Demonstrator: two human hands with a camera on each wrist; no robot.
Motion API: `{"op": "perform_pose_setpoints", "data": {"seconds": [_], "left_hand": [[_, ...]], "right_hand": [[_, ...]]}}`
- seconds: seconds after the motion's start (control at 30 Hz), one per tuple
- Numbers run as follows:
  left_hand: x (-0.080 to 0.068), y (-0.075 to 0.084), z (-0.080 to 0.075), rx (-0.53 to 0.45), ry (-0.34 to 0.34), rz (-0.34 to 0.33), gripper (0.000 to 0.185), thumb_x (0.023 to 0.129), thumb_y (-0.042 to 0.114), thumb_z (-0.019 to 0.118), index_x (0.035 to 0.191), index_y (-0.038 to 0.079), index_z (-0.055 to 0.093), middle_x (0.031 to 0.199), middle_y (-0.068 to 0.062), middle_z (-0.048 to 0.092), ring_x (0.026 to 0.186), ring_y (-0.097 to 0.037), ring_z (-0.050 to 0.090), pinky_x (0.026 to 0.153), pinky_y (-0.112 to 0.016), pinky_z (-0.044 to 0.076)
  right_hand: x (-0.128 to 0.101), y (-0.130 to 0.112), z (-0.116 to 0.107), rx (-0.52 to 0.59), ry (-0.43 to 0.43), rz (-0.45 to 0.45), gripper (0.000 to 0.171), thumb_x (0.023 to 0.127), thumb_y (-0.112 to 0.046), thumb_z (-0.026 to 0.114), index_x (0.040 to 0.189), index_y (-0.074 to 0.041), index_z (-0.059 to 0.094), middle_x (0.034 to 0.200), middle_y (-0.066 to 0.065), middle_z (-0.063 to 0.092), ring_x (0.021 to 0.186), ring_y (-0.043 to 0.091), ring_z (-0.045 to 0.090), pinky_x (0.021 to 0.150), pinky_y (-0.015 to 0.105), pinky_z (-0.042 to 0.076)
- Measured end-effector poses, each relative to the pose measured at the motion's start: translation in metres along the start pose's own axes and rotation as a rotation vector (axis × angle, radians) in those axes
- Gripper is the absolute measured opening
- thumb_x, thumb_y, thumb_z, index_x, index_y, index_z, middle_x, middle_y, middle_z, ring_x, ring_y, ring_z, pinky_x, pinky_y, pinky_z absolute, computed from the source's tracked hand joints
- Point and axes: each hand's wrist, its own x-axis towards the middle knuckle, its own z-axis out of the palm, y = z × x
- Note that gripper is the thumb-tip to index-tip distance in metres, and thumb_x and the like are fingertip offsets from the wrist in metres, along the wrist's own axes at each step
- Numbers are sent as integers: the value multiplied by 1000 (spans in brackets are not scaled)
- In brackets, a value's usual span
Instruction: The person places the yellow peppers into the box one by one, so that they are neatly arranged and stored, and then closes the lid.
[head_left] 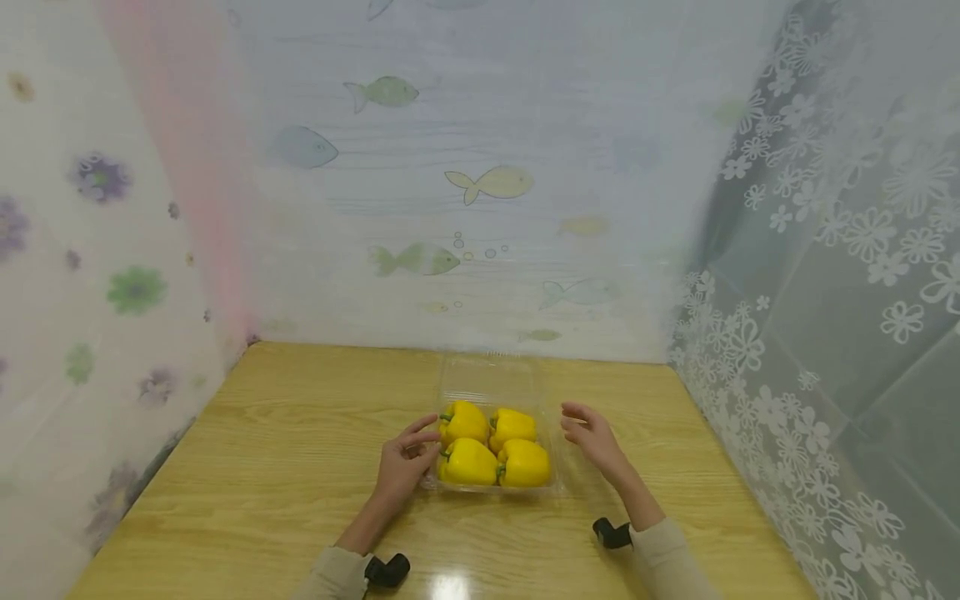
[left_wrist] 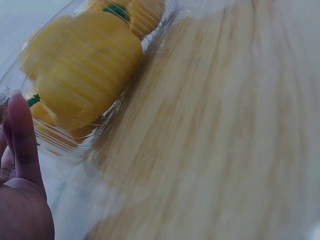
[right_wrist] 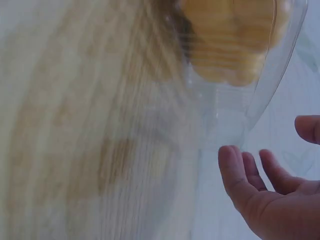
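Note:
A clear plastic clamshell container (head_left: 495,488) holds several yellow bell peppers (head_left: 469,462) with green stems, set in two rows. Its hinged lid (head_left: 491,379) is folded back toward the far wall. My left hand (head_left: 405,462) is at the container's left side, fingers fairly straight and the thumb close to the rim. In the left wrist view, the thumb (left_wrist: 22,137) stands upright beside the clear wall; most other fingers are hidden. To the right of the container, my right hand (head_left: 596,442) is held apart from it, fingers relaxed and nothing between them, as the right wrist view also shows.
The container stands on a wood-grain table (head_left: 300,417). Behind it hangs a fish-patterned sheet (head_left: 480,250). Flower-patterned sheets line the left and right sides. A black device (head_left: 387,571) is on the left wrist, and another black device (head_left: 611,533) is on the right.

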Motion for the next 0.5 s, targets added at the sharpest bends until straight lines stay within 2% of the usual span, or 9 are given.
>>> {"op": "perform_pose_setpoints", "data": {"seconds": [0.17,0.3,0.5], "left_hand": [[1,1,-2,-7,-3,3,18,91,-2,73,106,-12,74,143,-22,57,56,-5,51,51,-17,46],[1,1,-3,-10,-7,-2,17,90,-2,74,105,-11,74,143,-21,57,56,-5,50,51,-17,46],[1,-3,-3,-30,-35,1,19,91,1,75,105,-11,74,145,-22,56,55,-5,51,49,-16,46]], "right_hand": [[20,7,-3,34,-64,73,56,110,-23,46,152,11,32,153,35,37,135,50,46,109,51,45],[36,13,-4,46,-114,93,59,111,-23,45,153,14,27,152,38,37,136,50,45,109,52,45],[53,19,-3,20,-170,129,64,111,-27,43,152,17,24,147,39,43,134,49,49,104,48,50]]}}
